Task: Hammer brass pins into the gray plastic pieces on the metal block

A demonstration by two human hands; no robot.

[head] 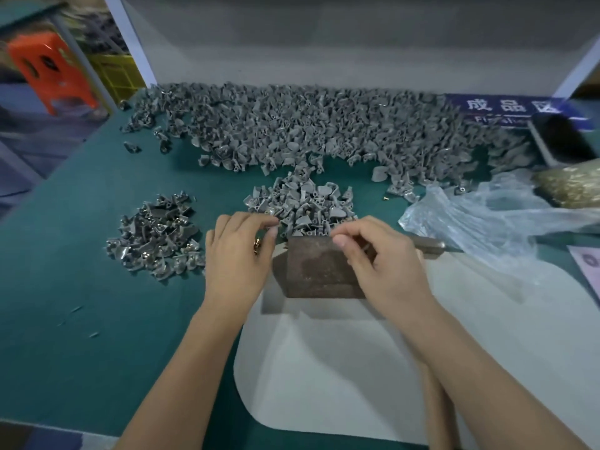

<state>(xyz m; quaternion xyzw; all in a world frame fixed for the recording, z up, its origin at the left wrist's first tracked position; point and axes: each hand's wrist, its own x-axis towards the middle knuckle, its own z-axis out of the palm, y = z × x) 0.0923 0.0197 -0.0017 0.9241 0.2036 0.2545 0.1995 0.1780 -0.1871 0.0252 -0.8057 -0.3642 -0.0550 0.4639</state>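
A rusty metal block (319, 271) stands on a white pad at the table's middle. My left hand (238, 251) sits at its left edge, fingers curled, with brass pins (257, 246) held in the palm and fingertips reaching into the near pile of gray plastic pieces (302, 203). My right hand (380, 258) hovers over the block's right side, thumb and forefinger pinched at its back edge; what they pinch is too small to tell. A hammer's metal handle (431, 244) juts out to the right behind my right hand.
A large heap of gray pieces (308, 125) fills the back of the green table (81, 254). A smaller pile with pins fitted (156, 235) lies left. A clear plastic bag (487, 219), a sack of brass pins (571, 186) and a dark tray (565, 138) sit right.
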